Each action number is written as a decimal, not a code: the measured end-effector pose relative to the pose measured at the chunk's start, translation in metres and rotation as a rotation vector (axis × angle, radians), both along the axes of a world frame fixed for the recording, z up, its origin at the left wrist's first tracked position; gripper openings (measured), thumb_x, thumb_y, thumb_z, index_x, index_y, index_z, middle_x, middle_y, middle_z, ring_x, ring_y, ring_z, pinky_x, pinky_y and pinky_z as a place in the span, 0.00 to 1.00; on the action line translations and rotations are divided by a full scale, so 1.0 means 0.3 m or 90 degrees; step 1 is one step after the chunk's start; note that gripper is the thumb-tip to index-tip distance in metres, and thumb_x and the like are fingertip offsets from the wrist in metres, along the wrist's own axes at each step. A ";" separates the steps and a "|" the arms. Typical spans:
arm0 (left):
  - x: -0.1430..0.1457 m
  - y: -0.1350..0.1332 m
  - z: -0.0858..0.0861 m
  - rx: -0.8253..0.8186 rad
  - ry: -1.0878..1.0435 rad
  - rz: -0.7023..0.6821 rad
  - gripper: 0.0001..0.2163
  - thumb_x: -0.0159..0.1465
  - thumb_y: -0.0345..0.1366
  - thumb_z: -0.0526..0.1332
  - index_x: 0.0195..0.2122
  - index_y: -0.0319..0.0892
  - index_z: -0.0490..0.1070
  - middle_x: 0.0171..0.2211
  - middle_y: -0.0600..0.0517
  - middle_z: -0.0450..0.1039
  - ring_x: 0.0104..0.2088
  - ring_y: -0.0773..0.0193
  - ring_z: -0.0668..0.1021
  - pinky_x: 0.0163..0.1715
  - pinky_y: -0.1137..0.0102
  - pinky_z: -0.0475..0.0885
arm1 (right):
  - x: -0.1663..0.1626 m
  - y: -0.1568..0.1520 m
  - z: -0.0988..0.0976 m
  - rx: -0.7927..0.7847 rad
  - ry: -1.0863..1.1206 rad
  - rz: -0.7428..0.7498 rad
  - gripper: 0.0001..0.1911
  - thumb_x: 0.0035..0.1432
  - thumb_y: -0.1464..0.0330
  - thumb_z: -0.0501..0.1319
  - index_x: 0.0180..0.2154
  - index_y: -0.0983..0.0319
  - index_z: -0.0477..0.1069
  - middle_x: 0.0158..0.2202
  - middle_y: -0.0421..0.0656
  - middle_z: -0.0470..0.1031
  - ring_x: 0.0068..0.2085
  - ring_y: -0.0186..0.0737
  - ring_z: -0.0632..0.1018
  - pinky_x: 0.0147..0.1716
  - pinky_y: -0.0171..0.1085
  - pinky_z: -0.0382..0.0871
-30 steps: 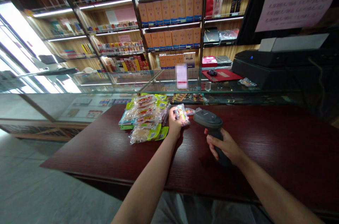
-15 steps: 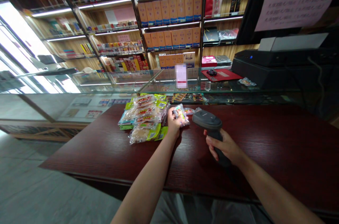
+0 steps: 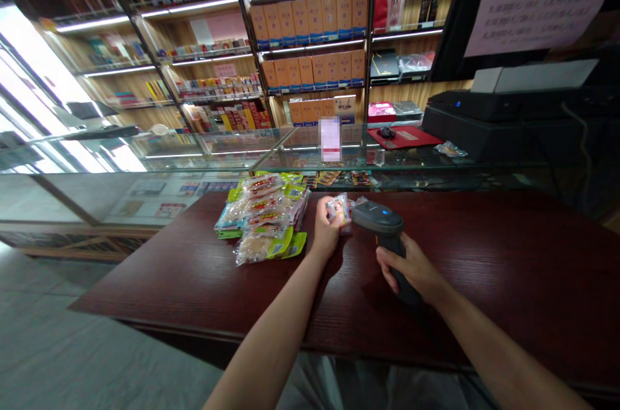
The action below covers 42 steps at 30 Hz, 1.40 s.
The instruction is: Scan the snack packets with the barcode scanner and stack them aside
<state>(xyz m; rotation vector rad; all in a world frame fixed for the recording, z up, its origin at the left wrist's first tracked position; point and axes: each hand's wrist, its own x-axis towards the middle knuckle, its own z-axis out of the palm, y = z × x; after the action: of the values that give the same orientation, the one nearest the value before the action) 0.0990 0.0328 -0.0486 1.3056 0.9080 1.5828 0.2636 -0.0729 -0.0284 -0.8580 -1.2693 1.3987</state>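
In the head view, my left hand is closed on a small snack packet with a printed, shiny wrapper, held just over the table. My right hand wraps around the handle of a dark grey barcode scanner, whose head points left at the packet; a blue light glows on its top. Left of my left hand lies a pile of clear and green snack packets. Another small packet lies behind the scanner's nose, mostly hidden.
The dark red wooden table meets a glass display counter at its back. On the glass are a red mat with a mouse and a small packet. A black till machine stands at right; shelves of boxes rise behind.
My left hand has moved slightly right with the packet and tilted it toward the scanner's head. A blue light has come on atop the scanner. My right hand has hardly moved.
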 end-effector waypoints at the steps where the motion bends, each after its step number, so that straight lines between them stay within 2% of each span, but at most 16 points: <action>1: 0.008 -0.004 0.000 -0.002 -0.003 -0.017 0.18 0.50 0.32 0.63 0.42 0.45 0.63 0.36 0.52 0.68 0.35 0.64 0.73 0.33 0.72 0.72 | -0.001 0.000 0.001 0.000 0.002 -0.001 0.18 0.55 0.58 0.66 0.40 0.58 0.60 0.19 0.29 0.67 0.12 0.28 0.67 0.10 0.28 0.59; 4: 0.024 -0.013 0.003 -0.008 0.002 -0.034 0.19 0.51 0.33 0.63 0.43 0.46 0.62 0.36 0.53 0.69 0.34 0.65 0.73 0.33 0.71 0.71 | -0.001 0.003 0.002 -0.009 0.010 -0.003 0.18 0.56 0.58 0.65 0.41 0.59 0.62 0.19 0.29 0.67 0.11 0.27 0.67 0.10 0.27 0.59; 9: 0.032 -0.022 0.018 0.035 0.087 0.053 0.18 0.47 0.26 0.63 0.40 0.43 0.66 0.37 0.52 0.67 0.38 0.62 0.71 0.39 0.70 0.70 | 0.001 0.013 -0.002 -0.020 0.039 -0.007 0.16 0.56 0.59 0.65 0.39 0.60 0.63 0.18 0.29 0.66 0.11 0.26 0.65 0.10 0.26 0.58; 13: 0.037 -0.030 0.014 0.023 0.027 -0.011 0.16 0.51 0.29 0.62 0.41 0.45 0.64 0.37 0.53 0.68 0.36 0.64 0.72 0.36 0.70 0.71 | 0.002 0.017 -0.005 -0.033 0.054 -0.010 0.15 0.56 0.59 0.65 0.39 0.59 0.63 0.18 0.29 0.66 0.11 0.26 0.65 0.09 0.26 0.59; 17: 0.035 -0.028 -0.001 0.000 -0.037 -0.069 0.19 0.52 0.30 0.62 0.44 0.47 0.60 0.36 0.55 0.69 0.32 0.68 0.73 0.33 0.73 0.72 | 0.002 0.009 -0.002 -0.030 0.048 -0.021 0.16 0.55 0.59 0.65 0.39 0.60 0.64 0.18 0.29 0.66 0.11 0.26 0.65 0.10 0.25 0.59; 22: 0.019 -0.011 -0.015 -0.017 -0.080 -0.063 0.20 0.53 0.32 0.64 0.45 0.48 0.59 0.39 0.54 0.70 0.31 0.68 0.74 0.31 0.72 0.74 | 0.003 -0.001 0.011 -0.025 0.043 -0.034 0.19 0.55 0.58 0.66 0.43 0.61 0.65 0.19 0.30 0.66 0.12 0.25 0.65 0.10 0.26 0.59; 28: 0.009 0.014 -0.035 -0.015 -0.100 -0.028 0.25 0.52 0.37 0.68 0.49 0.47 0.60 0.40 0.51 0.71 0.35 0.64 0.77 0.35 0.68 0.75 | 0.018 0.008 0.016 -0.031 0.061 -0.023 0.19 0.55 0.59 0.66 0.44 0.61 0.65 0.20 0.31 0.67 0.13 0.26 0.66 0.11 0.26 0.61; 34: -0.001 0.026 -0.043 -0.080 -0.116 0.004 0.23 0.50 0.43 0.70 0.40 0.42 0.59 0.39 0.50 0.71 0.30 0.65 0.78 0.31 0.67 0.75 | 0.047 0.017 -0.001 -0.028 0.095 -0.023 0.16 0.57 0.60 0.66 0.43 0.61 0.66 0.22 0.31 0.68 0.15 0.26 0.67 0.11 0.26 0.63; 37: -0.010 0.030 -0.045 -0.095 -0.147 -0.003 0.23 0.51 0.47 0.69 0.41 0.42 0.60 0.38 0.50 0.71 0.29 0.65 0.78 0.30 0.66 0.75 | 0.050 0.017 -0.008 -0.028 0.105 -0.023 0.17 0.57 0.60 0.66 0.44 0.61 0.67 0.22 0.31 0.68 0.15 0.26 0.67 0.11 0.26 0.63; 39: -0.015 0.033 -0.045 -0.085 -0.159 -0.004 0.24 0.51 0.46 0.69 0.43 0.42 0.61 0.38 0.51 0.71 0.30 0.65 0.78 0.33 0.67 0.74 | 0.050 0.017 -0.012 -0.029 0.102 -0.026 0.17 0.57 0.60 0.67 0.44 0.60 0.67 0.22 0.31 0.68 0.15 0.26 0.67 0.11 0.26 0.63; 42: -0.022 0.036 -0.034 -0.056 -0.093 0.023 0.24 0.49 0.41 0.70 0.45 0.42 0.65 0.36 0.51 0.72 0.32 0.66 0.77 0.35 0.69 0.73 | 0.052 0.020 -0.017 -0.027 0.097 -0.028 0.17 0.57 0.60 0.66 0.44 0.60 0.67 0.22 0.31 0.67 0.15 0.26 0.67 0.11 0.26 0.63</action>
<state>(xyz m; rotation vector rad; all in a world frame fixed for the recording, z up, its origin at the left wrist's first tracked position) 0.0925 0.0435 -0.0588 1.1038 0.9032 1.6248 0.2791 -0.0667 -0.0335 -0.7879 -1.1025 1.4328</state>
